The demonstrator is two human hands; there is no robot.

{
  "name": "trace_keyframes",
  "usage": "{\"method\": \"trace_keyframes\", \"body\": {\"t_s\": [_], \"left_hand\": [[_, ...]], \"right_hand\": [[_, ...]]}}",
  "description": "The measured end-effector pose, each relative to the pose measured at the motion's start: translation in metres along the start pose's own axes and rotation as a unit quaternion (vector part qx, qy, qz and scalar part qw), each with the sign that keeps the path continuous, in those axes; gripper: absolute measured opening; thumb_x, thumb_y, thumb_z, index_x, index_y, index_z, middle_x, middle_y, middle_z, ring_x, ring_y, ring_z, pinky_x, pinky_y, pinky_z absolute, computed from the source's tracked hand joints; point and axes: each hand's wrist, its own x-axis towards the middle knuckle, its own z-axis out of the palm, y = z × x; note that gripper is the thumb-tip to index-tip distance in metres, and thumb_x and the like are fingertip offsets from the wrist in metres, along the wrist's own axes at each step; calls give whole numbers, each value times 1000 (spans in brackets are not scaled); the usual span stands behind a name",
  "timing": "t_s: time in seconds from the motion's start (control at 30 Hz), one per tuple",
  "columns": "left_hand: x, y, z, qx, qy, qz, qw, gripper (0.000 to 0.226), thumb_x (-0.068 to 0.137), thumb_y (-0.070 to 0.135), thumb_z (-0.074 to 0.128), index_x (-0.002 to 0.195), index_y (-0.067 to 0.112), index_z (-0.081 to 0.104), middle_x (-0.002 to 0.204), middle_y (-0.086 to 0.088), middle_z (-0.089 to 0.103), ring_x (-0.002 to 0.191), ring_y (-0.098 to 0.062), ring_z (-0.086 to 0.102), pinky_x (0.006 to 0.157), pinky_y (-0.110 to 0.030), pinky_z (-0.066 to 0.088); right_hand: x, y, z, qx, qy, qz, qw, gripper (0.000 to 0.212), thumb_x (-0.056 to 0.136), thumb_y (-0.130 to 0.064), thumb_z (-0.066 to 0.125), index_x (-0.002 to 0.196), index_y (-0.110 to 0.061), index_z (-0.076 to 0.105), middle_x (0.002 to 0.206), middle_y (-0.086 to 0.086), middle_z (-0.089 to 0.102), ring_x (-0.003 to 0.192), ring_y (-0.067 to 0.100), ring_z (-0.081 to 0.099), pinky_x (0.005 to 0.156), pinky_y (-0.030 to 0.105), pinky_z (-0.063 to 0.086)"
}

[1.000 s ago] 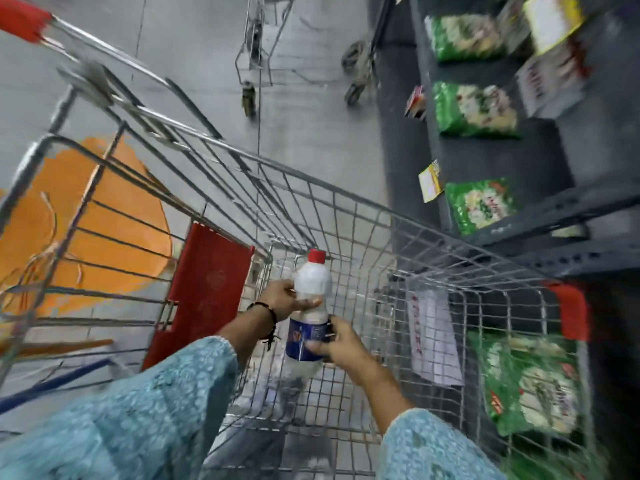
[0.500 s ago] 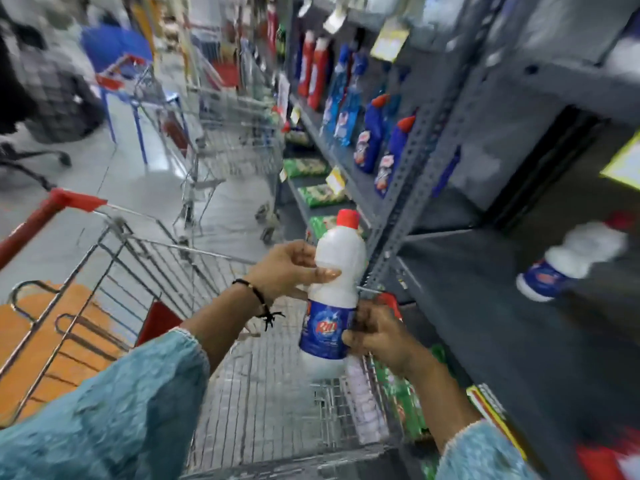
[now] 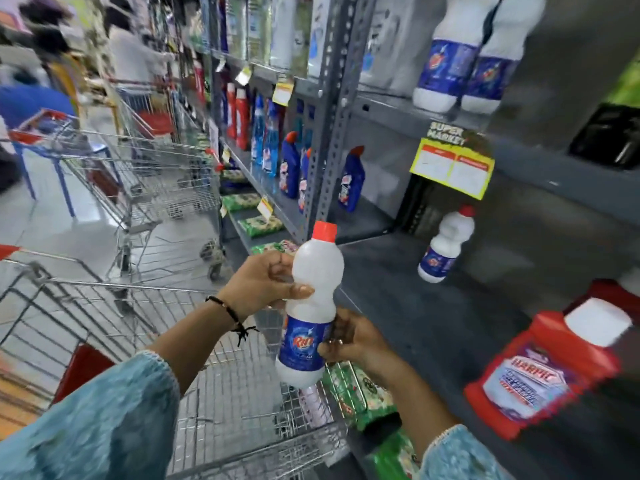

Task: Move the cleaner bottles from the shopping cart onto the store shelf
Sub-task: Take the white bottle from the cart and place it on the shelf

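Currently held item: a white cleaner bottle with a red cap and a blue label was gripped by both hands at the centre of the frame, slightly tilted, above the far right corner of the shopping cart.
Left hand: fingers were wrapped around the bottle's upper body, the thumb laid across its waist; a black thread band was seen at the wrist.
Right hand: fingers were closed on the blue label at the bottle's lower half, from the right side.
Sleeves: light blue patterned fabric was shown on both forearms at the lower edge of the frame.
Shopping cart: the wire basket occupied the lower left of the frame, with a red panel at its near end; its contents could not be told.
Store shelf: a grey metal board was located at centre right, just beyond the held bottle.
Shelved bottle: a matching white bottle was standing near the back of that board, well apart from the hands.
Red container: it was positioned at the lower right, on the same board, white cap uppermost.
Upper shelf: larger white bottles with blue labels were standing at the upper right.
Price tag: a yellow card was hung from the upper shelf's edge.
Second cart: it was parked in the aisle at left of centre.
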Motion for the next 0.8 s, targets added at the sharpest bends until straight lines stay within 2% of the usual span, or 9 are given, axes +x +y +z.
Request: {"method": "trace_keyframes", "body": {"t_s": [0.1, 0.2, 0.27, 0.33, 0.4, 0.47, 0.53, 0.63, 0.8], "left_hand": [[17, -3, 6, -24, -59, 30, 998, 35, 50, 14, 82, 82, 19, 67, 71, 8, 75, 70, -5, 69, 57, -18, 55], [58, -4, 17, -27, -88, 39, 995, 67, 35, 33, 90, 89, 9, 59, 79, 6, 76, 78, -9, 69, 64, -21, 56], [153, -17, 36, 33, -161, 68, 984, 64, 35, 25, 90, 88, 13, 56, 78, 14, 75, 77, -2, 68, 64, -18, 54], [164, -12, 51, 80, -167, 94, 978, 51, 48, 1, 85, 88, 15, 56, 73, 14, 73, 75, 4, 66, 62, -15, 52], [185, -17, 55, 86, -157, 102, 978, 46, 56, -12, 77, 95, 4, 58, 79, 13, 67, 74, 12, 62, 63, -8, 49], [208, -22, 52, 126, -151, 140, 970, 53, 58, -6, 79, 106, -6, 58, 91, 3, 65, 78, 17, 59, 69, -5, 48], [220, -28, 56, 143, -146, 138, 969, 65, 56, 4, 83, 115, -3, 56, 105, -8, 68, 90, 6, 63, 82, -18, 53], [222, -42, 65, 163, -144, 136, 967, 68, 56, 11, 83, 118, 2, 56, 114, -18, 66, 107, -27, 62, 92, -47, 51], [223, -47, 79, 130, -153, 126, 971, 62, 67, 5, 76, 124, 10, 53, 118, -14, 65, 107, -20, 60, 95, -38, 50]], "right_hand": [[6, 5, -13, -36, 52, -9, 998, 66, 50, -15, 85, 110, -22, 57, 99, -9, 71, 98, 14, 62, 83, 36, 55], [13, 3, -40, -96, 110, -20, 989, 71, 57, -13, 80, 121, -10, 50, 121, 10, 61, 114, 21, 56, 96, 40, 49], [46, 5, -91, -98, 224, 8, 969, 63, 64, -4, 76, 120, -9, 47, 124, 8, 58, 111, 3, 56, 94, 21, 47], [48, 3, -110, -152, 228, 10, 962, 60, 69, 5, 72, 121, -9, 44, 123, 3, 55, 106, -7, 55, 87, 7, 43], [62, 8, -117, -192, 236, 31, 952, 62, 71, 4, 71, 124, -9, 43, 125, 2, 54, 116, 10, 52, 91, 17, 44], [78, 7, -121, -174, 247, 30, 953, 63, 71, 4, 71, 125, -10, 42, 125, 3, 54, 118, 18, 51, 94, 26, 45], [79, 9, -127, -170, 256, 33, 951, 64, 71, 4, 71, 126, -12, 41, 123, 3, 54, 117, 18, 51, 95, 31, 45], [73, 24, -132, -168, 262, 48, 949, 64, 72, 2, 71, 126, -15, 42, 124, 4, 56, 116, 17, 53, 97, 34, 45], [75, 39, -135, -139, 287, 47, 947, 60, 73, 3, 69, 118, -26, 43, 120, -2, 57, 118, 18, 53, 97, 33, 47]]}}
